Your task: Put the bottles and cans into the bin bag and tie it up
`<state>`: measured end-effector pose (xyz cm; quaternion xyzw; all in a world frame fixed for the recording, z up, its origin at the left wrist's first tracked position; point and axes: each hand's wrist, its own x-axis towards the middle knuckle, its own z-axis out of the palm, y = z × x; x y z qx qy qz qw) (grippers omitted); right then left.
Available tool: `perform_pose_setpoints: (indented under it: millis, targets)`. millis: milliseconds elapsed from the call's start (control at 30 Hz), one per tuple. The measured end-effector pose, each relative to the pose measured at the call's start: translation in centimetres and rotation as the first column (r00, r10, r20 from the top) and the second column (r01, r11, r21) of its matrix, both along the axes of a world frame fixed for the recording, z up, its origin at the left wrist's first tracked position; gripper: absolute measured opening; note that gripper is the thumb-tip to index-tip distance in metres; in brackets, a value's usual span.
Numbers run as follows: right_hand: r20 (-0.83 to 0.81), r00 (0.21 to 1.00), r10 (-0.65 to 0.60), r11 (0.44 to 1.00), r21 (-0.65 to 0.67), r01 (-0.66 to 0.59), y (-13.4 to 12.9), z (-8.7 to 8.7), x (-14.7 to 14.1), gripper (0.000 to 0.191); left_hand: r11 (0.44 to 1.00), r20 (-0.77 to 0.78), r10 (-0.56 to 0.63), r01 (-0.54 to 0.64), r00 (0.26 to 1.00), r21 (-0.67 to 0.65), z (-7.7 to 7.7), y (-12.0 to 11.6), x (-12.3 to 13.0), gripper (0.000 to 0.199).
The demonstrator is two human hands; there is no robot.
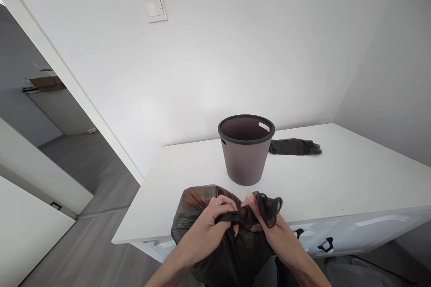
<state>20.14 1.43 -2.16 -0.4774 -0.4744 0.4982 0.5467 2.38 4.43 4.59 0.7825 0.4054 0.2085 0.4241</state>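
Note:
A full black plastic bag (235,258), thin enough to show some of its contents, hangs at the near edge of the white cabinet top. My left hand (215,219) pinches a twisted black strip of the bag. Closed around the bag's gathered neck is my right hand (266,224), with loops of black plastic sticking out above it. Just beyond my hands a mauve bin (245,161) with a dark rim stands upright. A folded black bag (294,147) lies flat to the right of the bin.
The white cabinet top (336,175) reaches back to the wall, with dark handles (326,245) on its front. A light switch (156,8) is on the wall. An open doorway and grey floor (97,233) are at the left.

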Motion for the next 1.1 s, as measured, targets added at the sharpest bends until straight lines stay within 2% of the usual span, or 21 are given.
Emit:
perform_pose_setpoints:
  millis: [67,133,200,300,400,467,600,667,767,867,967,1100]
  targets:
    - [0.034,0.990,0.135,0.991,-0.001,-0.135,0.1,0.7,0.8,0.051,0.994,0.031,0.001,0.002,1.000,-0.108,0.8,0.3,-0.2,0.024]
    - [0.118,0.961,0.251,0.964,0.061,-0.259,0.3,1.3,1.4,0.043,0.985,0.061,0.031,-0.020,0.998,-0.173,1.5,0.5,-0.4,0.023]
    - [0.233,0.934,0.270,0.932,0.179,-0.314,0.5,1.7,1.7,0.032,0.982,0.083,0.065,-0.049,0.994,-0.184,1.8,0.5,-0.5,0.021]
    - [0.336,0.931,0.142,0.901,0.346,-0.263,0.7,1.7,1.4,0.019,0.989,0.098,0.115,-0.105,0.988,-0.106,1.7,0.5,-0.6,0.017]
    - [0.413,0.911,-0.008,0.905,0.389,-0.169,0.6,0.8,0.8,0.033,0.988,0.084,0.154,-0.154,0.984,-0.013,1.1,0.3,-0.7,0.015]
    - [0.458,0.879,-0.136,0.880,0.463,-0.105,0.6,0.1,0.4,0.031,0.986,0.055,0.160,-0.163,0.986,0.036,0.8,0.0,-0.8,0.016]
    - [0.411,0.794,-0.448,0.717,0.695,0.045,0.6,-0.9,-0.6,0.026,0.989,0.022,0.091,-0.093,0.996,0.111,0.5,-1.0,-1.3,0.008]
    - [0.347,0.754,-0.557,0.629,0.770,0.110,0.6,-0.9,-1.3,0.029,0.994,0.011,0.052,-0.053,0.999,0.101,0.5,-1.3,-1.5,0.016]
    - [0.276,0.726,-0.630,0.506,0.855,0.114,0.6,-0.4,-2.5,0.033,0.989,0.071,0.126,-0.131,0.989,0.063,0.5,-1.3,-1.7,0.027]
    - [0.232,0.674,-0.702,0.432,0.891,0.143,0.7,0.4,-3.4,0.033,0.968,0.201,0.242,-0.251,0.949,0.022,0.6,-0.8,-1.5,0.034]
    - [0.225,0.637,-0.737,0.420,0.891,0.173,1.0,0.9,-4.0,0.027,0.965,0.253,0.263,-0.257,0.931,-0.058,0.6,-0.1,-1.5,0.035]
    - [0.250,0.679,-0.690,0.416,0.905,0.090,1.2,0.8,-4.2,0.030,0.956,0.299,0.289,-0.257,0.910,-0.142,0.2,0.4,-2.2,0.037]
